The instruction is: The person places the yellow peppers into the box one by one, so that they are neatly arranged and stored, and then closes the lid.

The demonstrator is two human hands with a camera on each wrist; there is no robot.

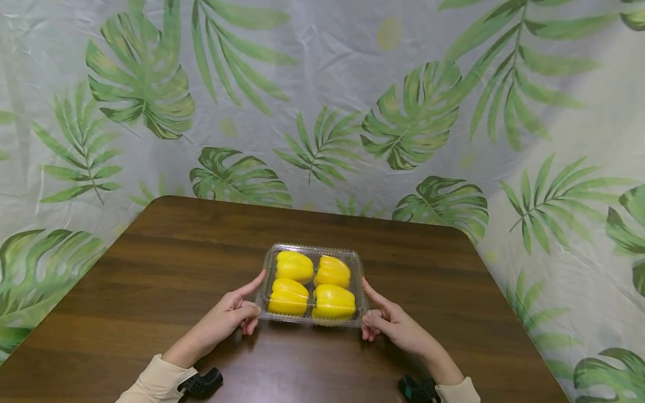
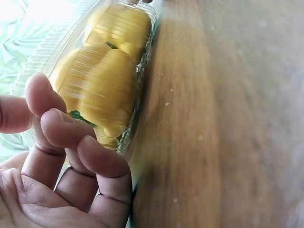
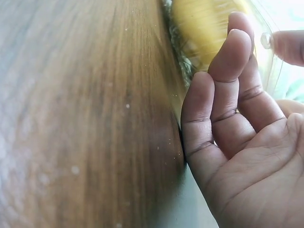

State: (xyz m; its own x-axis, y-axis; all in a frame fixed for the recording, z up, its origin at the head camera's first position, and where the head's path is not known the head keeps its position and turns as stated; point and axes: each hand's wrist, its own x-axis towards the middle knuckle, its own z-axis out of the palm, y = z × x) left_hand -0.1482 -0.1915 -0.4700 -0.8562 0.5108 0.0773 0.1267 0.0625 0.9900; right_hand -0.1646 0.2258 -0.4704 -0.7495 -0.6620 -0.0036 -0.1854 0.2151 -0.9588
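Note:
Between both hands is a clear plastic clamshell box, its lid down over several yellow bell peppers. The left hand pinches the box's near left corner, thumb on the rim and index finger stretched along the side. On the opposite side, the right hand grips the near right corner the same way. In the left wrist view, bell peppers with bits of green stem show through the ribbed wall, past curled fingers. The right wrist view catches one bell pepper beyond the fingertips.
The box is at the middle of a dark brown wooden table. Behind the table hangs a pale sheet printed with green leaves. Black bands are worn at both wrists, by the cream sleeves.

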